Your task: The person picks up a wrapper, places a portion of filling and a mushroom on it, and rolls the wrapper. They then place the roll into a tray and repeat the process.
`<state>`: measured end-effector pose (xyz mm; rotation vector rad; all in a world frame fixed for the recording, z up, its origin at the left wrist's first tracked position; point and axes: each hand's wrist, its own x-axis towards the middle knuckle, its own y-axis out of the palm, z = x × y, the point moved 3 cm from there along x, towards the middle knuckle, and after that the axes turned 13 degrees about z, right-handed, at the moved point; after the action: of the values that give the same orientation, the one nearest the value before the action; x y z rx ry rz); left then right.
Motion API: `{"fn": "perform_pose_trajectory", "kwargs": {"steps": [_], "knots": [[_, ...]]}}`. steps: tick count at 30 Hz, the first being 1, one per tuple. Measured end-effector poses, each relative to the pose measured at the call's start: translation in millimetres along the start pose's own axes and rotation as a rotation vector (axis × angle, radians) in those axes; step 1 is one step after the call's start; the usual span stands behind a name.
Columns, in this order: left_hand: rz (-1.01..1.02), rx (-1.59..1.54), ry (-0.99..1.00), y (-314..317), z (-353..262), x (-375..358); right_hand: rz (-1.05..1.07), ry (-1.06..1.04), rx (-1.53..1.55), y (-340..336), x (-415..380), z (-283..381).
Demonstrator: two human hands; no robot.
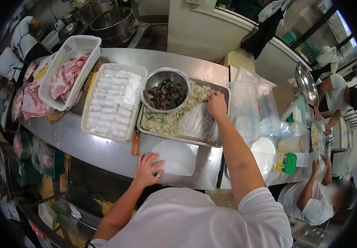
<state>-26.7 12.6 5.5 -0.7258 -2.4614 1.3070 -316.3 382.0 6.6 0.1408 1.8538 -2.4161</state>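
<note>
My right hand (pixel 217 104) reaches into a metal tray (pixel 168 137), its bent fingers closed at the edge of a pale, green-flecked minced filling (pixel 162 120). The filling covers the tray's left and upper part; clear plastic film (pixel 197 122) shows at the lower right. Near the table's front edge, my left hand (pixel 147 170) lies palm down with fingers spread, beside a thin, translucent white wrapper sheet (pixel 174 157) with a rounded outline. A metal colander (pixel 165 74) of dark shrimp-like pieces rests over the tray's upper left corner. Exactly what my right fingertips hold is partly hidden.
A white tub (pixel 85 120) of several white rolls stands left of the tray, with a wooden handle (pixel 135 143) nearby. Farther left, a white basket (pixel 46 93) holds raw meat. Plastic containers (pixel 244 111) and a green-lidded tub (pixel 288 163) stand right. Other people work at both sides.
</note>
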Motion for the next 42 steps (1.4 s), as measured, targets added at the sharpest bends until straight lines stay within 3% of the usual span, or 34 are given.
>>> {"fn": "perform_pose_trajectory", "kwargs": {"steps": [5,8,11,14,17,20,23,29,33,35,40,42], "knots": [[-0.020,0.004,0.015,-5.2,4.5,8.7,0.138,-0.123,-0.189,-2.6,-33.7,14.2],[-0.029,0.004,0.006,-4.7,1.0,1.1,0.175,-0.187,-0.109,14.4,-80.1,19.8],[-0.046,-0.010,0.018,-0.5,3.1,0.0,0.248,-0.120,0.017,-1.8,-93.4,28.0],[-0.072,-0.004,0.043,0.4,3.2,2.0,-0.058,-0.079,-0.160,3.4,-62.3,7.5],[-0.065,-0.016,0.032,-3.1,1.8,2.2,-0.008,-0.071,-0.323,19.9,-46.6,-1.4],[-0.079,-0.032,0.023,-2.7,1.5,0.1,0.467,0.006,-0.378,25.3,-40.2,9.9],[-0.081,-0.035,0.012,-3.9,1.1,-0.2,0.533,0.178,-0.157,-47.6,-60.8,67.3],[-0.068,-0.025,0.003,-1.7,2.9,1.6,0.110,-0.186,-0.195,-4.1,29.8,-13.1],[-0.069,-0.026,-0.001,0.1,4.3,0.0,0.205,-0.153,-0.227,-4.2,10.7,-10.5],[-0.069,-0.030,0.003,-2.3,3.5,2.4,0.369,-0.202,-0.336,-5.2,-20.3,-1.7],[-0.076,-0.040,0.009,-3.8,2.3,0.6,0.359,-0.222,-0.055,-10.3,-102.2,19.8],[-0.080,-0.037,0.017,-3.5,1.8,-0.1,0.266,-0.121,0.058,-23.7,-98.6,15.4]]}}
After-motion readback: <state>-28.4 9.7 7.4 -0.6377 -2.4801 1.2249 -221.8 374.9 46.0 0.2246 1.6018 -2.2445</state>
